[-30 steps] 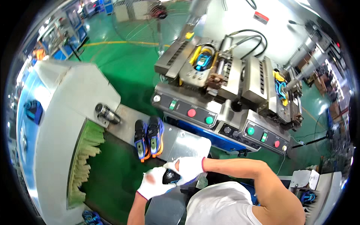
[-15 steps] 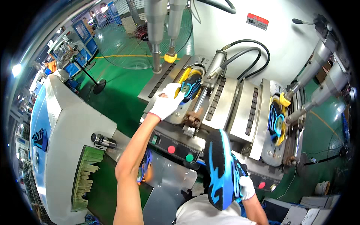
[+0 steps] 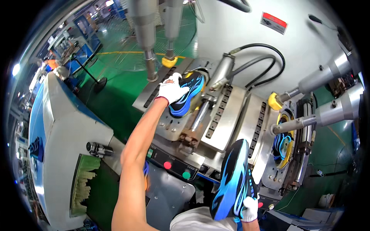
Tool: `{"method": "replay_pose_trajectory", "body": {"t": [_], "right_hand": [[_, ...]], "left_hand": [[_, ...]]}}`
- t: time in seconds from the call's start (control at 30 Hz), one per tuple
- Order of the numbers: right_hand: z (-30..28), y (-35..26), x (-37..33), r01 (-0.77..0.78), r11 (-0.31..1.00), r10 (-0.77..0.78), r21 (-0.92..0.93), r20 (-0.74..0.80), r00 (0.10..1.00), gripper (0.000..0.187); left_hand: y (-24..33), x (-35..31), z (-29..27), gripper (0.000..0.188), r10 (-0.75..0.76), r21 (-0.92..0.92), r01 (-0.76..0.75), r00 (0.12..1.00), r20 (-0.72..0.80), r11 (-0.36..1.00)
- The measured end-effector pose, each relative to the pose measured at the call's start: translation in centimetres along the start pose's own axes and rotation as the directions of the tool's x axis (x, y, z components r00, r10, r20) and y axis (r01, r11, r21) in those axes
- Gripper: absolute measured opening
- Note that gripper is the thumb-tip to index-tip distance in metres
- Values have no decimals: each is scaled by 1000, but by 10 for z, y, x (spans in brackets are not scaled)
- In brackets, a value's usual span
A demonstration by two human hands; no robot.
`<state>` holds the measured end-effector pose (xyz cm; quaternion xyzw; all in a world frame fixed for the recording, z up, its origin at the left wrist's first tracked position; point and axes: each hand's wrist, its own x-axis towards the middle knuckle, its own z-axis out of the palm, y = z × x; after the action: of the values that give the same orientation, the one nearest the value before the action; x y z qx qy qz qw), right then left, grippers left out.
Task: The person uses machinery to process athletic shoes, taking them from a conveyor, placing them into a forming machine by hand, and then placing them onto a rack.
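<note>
My left hand point(image 3: 172, 91), in a white glove, grips a black and blue sports shoe point(image 3: 192, 91) at the left station of the metal press. The shoe lies tilted over the station's plate, its blue side and sole edge showing. Low in front of me, my right hand point(image 3: 250, 210), also gloved, holds a second black and blue sports shoe point(image 3: 231, 181) by its upper, with its sole turned toward the left. Another such shoe point(image 3: 280, 148) sits inside the yellow-rimmed mould point(image 3: 290, 154) of the right station.
Steel cylinders with yellow pads point(image 3: 169, 61) hang over the left station; similar cylinders point(image 3: 327, 79) reach over the right one. Black hoses point(image 3: 279, 57) arch behind. Red and green buttons point(image 3: 186, 175) line the front panel. A grey machine with a green bristle opening point(image 3: 86, 173) stands at left.
The left-station shoe has come up out of its yellow mould and tilted in my left hand. My right hand has moved slightly lower with its shoe. The view has shifted a little.
</note>
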<state>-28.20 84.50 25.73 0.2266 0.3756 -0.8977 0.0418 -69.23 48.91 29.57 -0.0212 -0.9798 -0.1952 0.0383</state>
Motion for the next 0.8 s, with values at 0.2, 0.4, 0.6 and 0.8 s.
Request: {"method": "replay_pose_trajectory", "body": {"t": [0.2, 0.4, 0.6, 0.8], "right_hand": [[112, 14, 70, 136, 959, -89, -249, 191, 978, 54], [287, 52, 233, 153, 899, -14, -411, 321, 947, 23], [273, 76, 477, 254, -362, -592, -897, 431, 681, 35], [277, 113, 470, 296, -10, -490, -955, 263, 831, 49]], "left_hand": [[-30, -195, -84, 68, 78, -192, -177, 897, -435, 965], [-101, -423, -55, 60, -95, -377, -10, 961, -259, 926], [-122, -558, 56, 52, -366, -335, 343, 931, -6, 877], [-132, -651, 155, 68, -557, -175, 537, 826, -90, 825]]}}
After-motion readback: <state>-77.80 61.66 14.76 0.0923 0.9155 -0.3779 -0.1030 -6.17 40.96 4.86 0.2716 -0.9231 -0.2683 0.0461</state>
